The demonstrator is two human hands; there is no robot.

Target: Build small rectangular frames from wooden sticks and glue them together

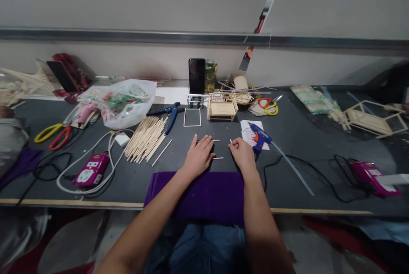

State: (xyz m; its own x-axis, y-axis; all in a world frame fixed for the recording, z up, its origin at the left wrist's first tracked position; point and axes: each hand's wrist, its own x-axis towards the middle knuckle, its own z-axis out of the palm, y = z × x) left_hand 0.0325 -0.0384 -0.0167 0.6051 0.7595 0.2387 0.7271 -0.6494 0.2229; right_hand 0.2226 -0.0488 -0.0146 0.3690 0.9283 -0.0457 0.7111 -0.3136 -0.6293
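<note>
Flat on the dark table, my left hand (200, 154) has its fingers stretched out over thin wooden sticks. The end of one stick (216, 140) shows by its fingertips, and another stick end (218, 158) pokes out lower down by the thumb side. My right hand (242, 153) is closed in a pinch on a small wooden stick (230, 141), whose tip shows at the fingers. Just beyond the hands lie a rectangular stick frame (192, 117) and a small wooden stick model (222, 108). A blue hot glue gun (260, 137) rests on paper to the right.
A pile of sticks (147, 137), blue pliers (172, 116) and a plastic bag (128, 102) are left. A phone (197, 76) stands at the back. Scissors (270, 105) lie right. Power strips (91, 171) with cables sit on both sides. A purple cloth (204, 195) covers the near edge.
</note>
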